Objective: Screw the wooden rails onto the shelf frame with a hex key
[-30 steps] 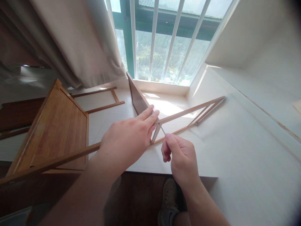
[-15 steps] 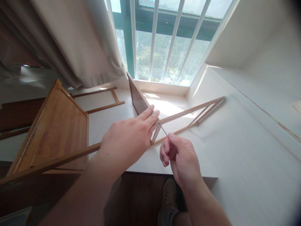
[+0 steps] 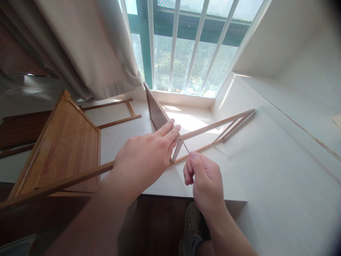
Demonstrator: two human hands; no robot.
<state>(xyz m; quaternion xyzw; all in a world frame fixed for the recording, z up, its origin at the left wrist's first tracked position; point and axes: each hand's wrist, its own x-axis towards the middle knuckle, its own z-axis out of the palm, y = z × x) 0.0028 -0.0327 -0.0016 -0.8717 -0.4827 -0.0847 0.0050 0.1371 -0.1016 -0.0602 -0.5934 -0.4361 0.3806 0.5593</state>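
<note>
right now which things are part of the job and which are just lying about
In use:
wooden frame under left hand
thin metal rod in right hand
brown panel

Untouched, apparently just lying about:
tilted wooden panel
second wooden frame

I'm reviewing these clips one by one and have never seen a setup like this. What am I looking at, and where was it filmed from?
There is no machine here. These are one person's bare hands, seen by a camera worn on the head, looking forward and down. The left hand lies over a wooden frame, next to a greyish panel. The right hand pinches a thin rod whose far end reaches the frame. On the white ledge by the barred window, a brown panel stands tilted at picture left.
</note>
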